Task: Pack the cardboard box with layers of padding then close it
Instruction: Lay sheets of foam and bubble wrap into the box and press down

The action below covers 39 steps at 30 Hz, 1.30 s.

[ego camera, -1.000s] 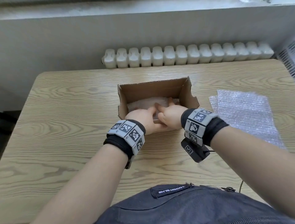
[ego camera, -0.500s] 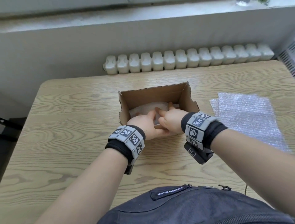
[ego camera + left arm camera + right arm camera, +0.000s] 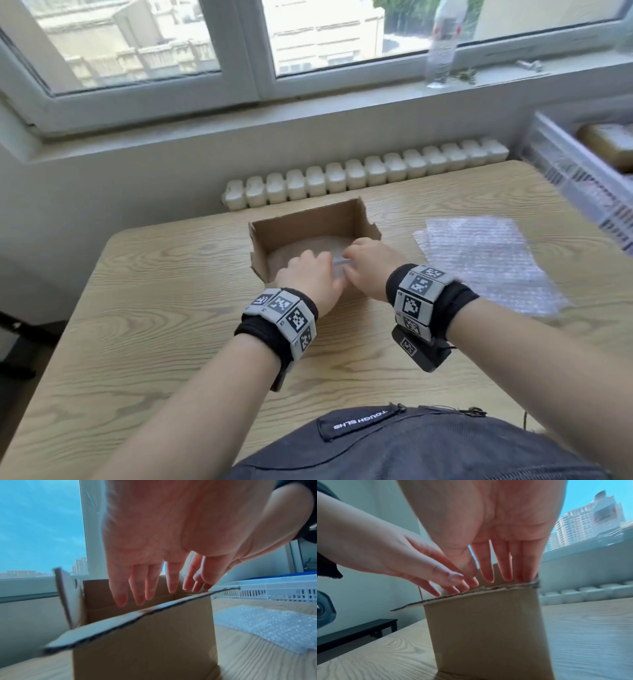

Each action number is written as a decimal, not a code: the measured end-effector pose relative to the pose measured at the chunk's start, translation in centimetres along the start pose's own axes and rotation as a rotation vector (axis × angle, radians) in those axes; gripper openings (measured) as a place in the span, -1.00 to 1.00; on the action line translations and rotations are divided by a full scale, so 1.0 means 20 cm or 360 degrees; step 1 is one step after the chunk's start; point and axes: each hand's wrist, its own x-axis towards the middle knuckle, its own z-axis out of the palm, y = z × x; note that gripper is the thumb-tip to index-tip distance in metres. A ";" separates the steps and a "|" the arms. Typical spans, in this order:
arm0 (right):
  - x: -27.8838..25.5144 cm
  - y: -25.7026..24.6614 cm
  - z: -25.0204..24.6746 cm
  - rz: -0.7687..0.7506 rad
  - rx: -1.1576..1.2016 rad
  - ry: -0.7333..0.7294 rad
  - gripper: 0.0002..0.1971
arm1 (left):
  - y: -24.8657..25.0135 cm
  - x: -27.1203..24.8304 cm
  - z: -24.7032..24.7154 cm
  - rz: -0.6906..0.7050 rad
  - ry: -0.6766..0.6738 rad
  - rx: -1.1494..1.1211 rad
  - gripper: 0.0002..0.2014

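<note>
An open brown cardboard box (image 3: 308, 236) stands at the centre of the head view on the pale wood-grain bench (image 3: 164, 308), its top flaps still up or folded outward, so closing is not yet done. Both hands hover over its near edge: the left hand (image 3: 308, 277) has its fingers (image 3: 137, 588) straight and slightly spread, pointing down into the box, and the right hand (image 3: 371, 265) likewise reaches in with straight, relaxed fingers (image 3: 503, 566), neither curled round anything. Inside, a whitish sheet of padding (image 3: 308, 248) lies on the floor of the box; the flat, downward fingers look meant to press it level so the next layer sits evenly. To the right in the head view, well apart from the box, a stack of clear bubble-wrap sheets (image 3: 486, 260) lies flat on the bench, presumably kept within easy reach as the remaining layers.
</note>
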 end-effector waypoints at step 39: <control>-0.23 1.74 -0.06 0.1346 0.1190 0.0078 -0.42 | 1.03 0.65 0.51 -0.0347 -0.0396 -0.0820 -0.47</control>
